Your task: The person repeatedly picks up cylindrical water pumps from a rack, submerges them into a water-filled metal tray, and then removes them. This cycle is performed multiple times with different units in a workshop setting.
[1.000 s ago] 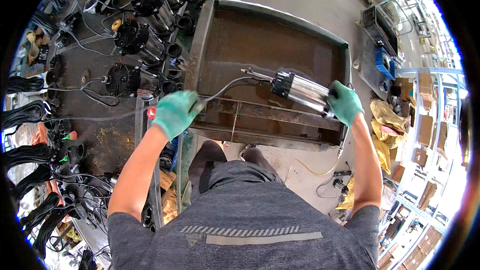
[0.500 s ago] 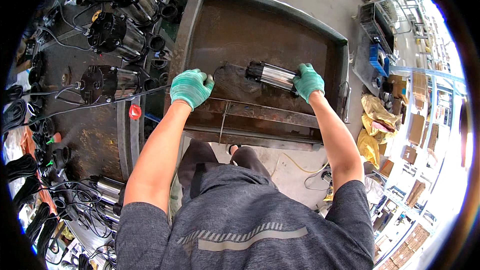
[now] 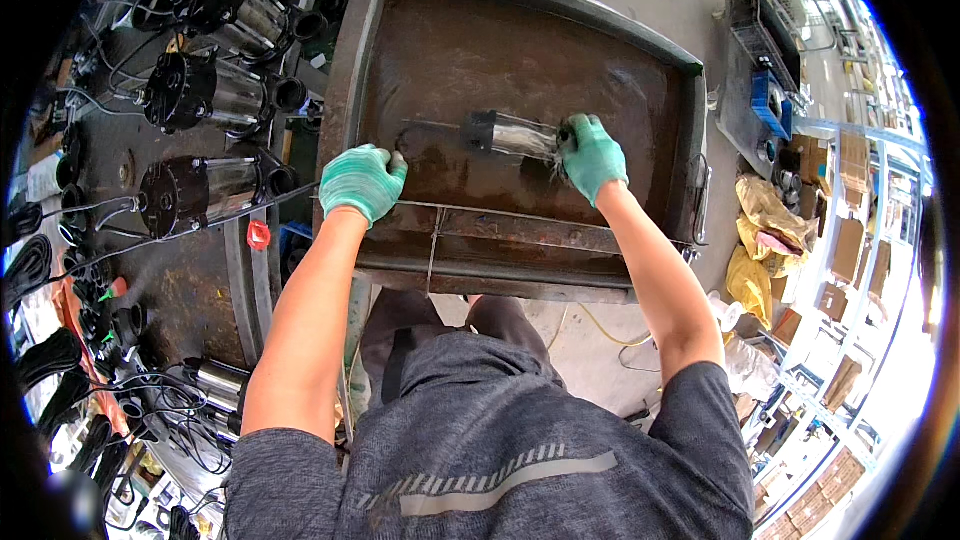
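Right hand (image 3: 595, 155), in a green knitted glove, closed over the right-hand end of a metallic cylinder (image 3: 518, 136) with a black cap at its opposite end. Left hand (image 3: 362, 183), gloved alike, closed around a dark cable (image 3: 200, 223), which runs from its outer side across to the left; between this hand and the capped end, a thin dark line shows faintly. The cylinder lies roughly level within a rectangular metal tank (image 3: 349, 80), partly immersed in brown liquid, whose surface is disturbed just beside the right fingers. Along the near side of the tank, a rusty crossbar (image 3: 540, 228) spans its width, crossed by a slender rod (image 3: 435, 248). To the left stands a worn workbench (image 3: 185, 300) bearing a row of black-and-silver pumps (image 3: 205, 192), laid on their sides, with a red tag (image 3: 258, 234) near the bench's right edge. On the floor at right, a pale yellow hose (image 3: 608, 335) curves beneath the right forearm. Farther right lie crumpled yellow bags (image 3: 775, 215); beyond these, a blue bin (image 3: 772, 105) and pale blue shelving (image 3: 848, 345) holding brown cartons (image 3: 848, 252).
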Available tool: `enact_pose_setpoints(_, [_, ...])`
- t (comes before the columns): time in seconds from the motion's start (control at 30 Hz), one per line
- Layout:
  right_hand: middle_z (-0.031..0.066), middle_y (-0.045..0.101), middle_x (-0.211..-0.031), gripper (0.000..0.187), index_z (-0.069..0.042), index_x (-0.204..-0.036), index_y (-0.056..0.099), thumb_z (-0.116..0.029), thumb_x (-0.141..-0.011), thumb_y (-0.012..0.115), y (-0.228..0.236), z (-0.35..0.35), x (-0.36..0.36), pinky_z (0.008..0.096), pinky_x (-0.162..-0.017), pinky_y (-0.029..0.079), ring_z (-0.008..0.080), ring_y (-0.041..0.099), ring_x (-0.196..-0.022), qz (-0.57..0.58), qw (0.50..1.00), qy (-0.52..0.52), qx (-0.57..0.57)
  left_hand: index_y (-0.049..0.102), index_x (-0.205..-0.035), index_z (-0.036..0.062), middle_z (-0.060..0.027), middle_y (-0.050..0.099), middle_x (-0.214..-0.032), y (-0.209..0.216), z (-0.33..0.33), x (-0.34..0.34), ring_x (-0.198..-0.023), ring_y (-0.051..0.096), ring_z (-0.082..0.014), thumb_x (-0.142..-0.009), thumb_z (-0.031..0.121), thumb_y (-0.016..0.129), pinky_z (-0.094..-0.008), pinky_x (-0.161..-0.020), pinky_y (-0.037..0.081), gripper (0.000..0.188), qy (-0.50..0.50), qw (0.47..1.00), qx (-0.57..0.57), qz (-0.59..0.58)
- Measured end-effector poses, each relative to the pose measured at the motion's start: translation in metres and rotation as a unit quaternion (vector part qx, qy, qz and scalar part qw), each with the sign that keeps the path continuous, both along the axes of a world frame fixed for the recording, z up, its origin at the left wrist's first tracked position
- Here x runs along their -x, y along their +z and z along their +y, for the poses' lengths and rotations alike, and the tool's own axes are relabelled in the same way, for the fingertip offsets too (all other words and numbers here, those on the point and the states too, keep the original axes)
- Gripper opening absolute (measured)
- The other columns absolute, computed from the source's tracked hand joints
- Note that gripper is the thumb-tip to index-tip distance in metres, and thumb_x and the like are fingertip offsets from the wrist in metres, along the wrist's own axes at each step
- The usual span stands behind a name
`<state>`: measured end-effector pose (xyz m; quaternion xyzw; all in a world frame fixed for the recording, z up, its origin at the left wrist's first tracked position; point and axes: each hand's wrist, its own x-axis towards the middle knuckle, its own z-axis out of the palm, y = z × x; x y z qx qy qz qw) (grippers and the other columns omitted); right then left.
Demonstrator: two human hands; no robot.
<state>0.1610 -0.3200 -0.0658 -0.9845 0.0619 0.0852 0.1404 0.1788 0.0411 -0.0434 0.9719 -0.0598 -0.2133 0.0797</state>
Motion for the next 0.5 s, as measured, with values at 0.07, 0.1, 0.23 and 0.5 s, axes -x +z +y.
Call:
enact_pose_setpoints(0.07, [0.0156, 0.061, -0.128, 0.028, -0.013, -0.121, 0.060, -0.020, -0.094, 0.062, 0.017, -0.004, 0.019, 0.0536, -0.086, 0.055, 0.0451, 0.065, -0.105, 0.014, 1.000, 0.006, -0.027, 0.078, -0.094, 0.0099, -0.0165, 0.074, -0.103, 0.002, -0.003, 0.001, -0.099, 0.070, -0.0380, -0.101, 0.042, 0.049, -0.0497, -0.088, 0.056, 0.044, 0.008, 1.000, -0.004, 0.005])
enact_pose_setpoints(0.1, [0.0155, 0.064, -0.124, 0.026, -0.013, -0.120, 0.060, -0.020, -0.095, 0.062, 0.023, -0.013, 0.032, 0.0525, -0.086, 0.055, 0.0434, 0.066, -0.104, -0.030, 0.999, 0.004, -0.041, 0.078, -0.096, 0.0104, -0.0163, 0.074, -0.104, 0.000, -0.002, 0.001, -0.099, 0.070, -0.0380, -0.101, 0.043, 0.049, -0.0498, -0.088, 0.055, 0.044, 0.005, 1.000, -0.010, 0.003])
enact_pose_setpoints(0.23, [0.0169, 0.072, -0.097, 0.016, -0.010, -0.110, 0.066, -0.016, -0.095, 0.064, 0.017, -0.086, 0.087, 0.0434, -0.075, 0.057, 0.0389, 0.071, -0.086, -0.127, 0.986, -0.038, -0.100, 0.078, -0.095, 0.0089, -0.0181, 0.074, -0.101, -0.001, -0.003, 0.002, -0.096, 0.070, -0.0398, -0.101, 0.043, 0.048, -0.0511, -0.088, 0.055, 0.046, 0.003, 1.000, -0.024, 0.000])
enact_pose_setpoints(0.5, [0.0234, 0.069, -0.089, 0.037, -0.008, -0.096, 0.067, -0.043, -0.102, 0.057, -0.011, -0.157, 0.117, 0.0529, -0.073, 0.052, 0.0485, 0.065, -0.087, -0.074, 0.969, -0.237, -0.020, 0.077, -0.093, 0.0063, -0.0204, 0.073, -0.103, -0.005, -0.007, 0.002, -0.098, 0.069, -0.0423, -0.102, 0.045, 0.045, -0.0529, -0.088, 0.054, 0.051, -0.005, 0.998, -0.055, -0.020])
